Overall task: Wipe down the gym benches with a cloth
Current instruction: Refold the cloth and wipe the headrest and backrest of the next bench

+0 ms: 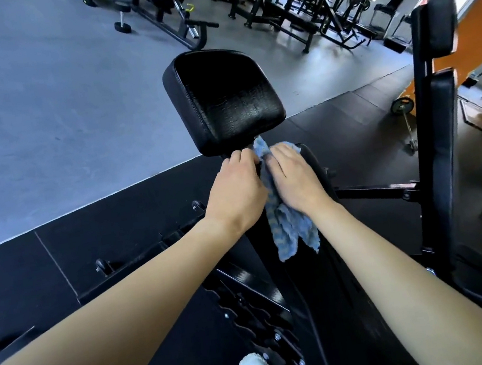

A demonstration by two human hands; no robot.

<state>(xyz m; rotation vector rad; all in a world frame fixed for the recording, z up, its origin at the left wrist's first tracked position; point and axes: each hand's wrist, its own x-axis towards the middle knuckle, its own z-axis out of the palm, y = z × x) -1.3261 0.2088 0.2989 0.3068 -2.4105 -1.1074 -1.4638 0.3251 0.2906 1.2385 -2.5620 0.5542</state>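
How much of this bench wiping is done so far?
Done: hard to tell; the seat pad shows no clear wipe marks. In hand: the right hand presses the blue cloth onto the long pad next to it. Left: likely the upright bench alongside.

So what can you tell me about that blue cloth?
The cloth is a fluffy, towel-like rag, mottled blue and pale grey, crumpled and lying along the black bench pad. Its top end peeks out near the square pad; its bottom splits into two loose flaps. The right hand presses flat on it; the left hand curls beside it, grip unclear.
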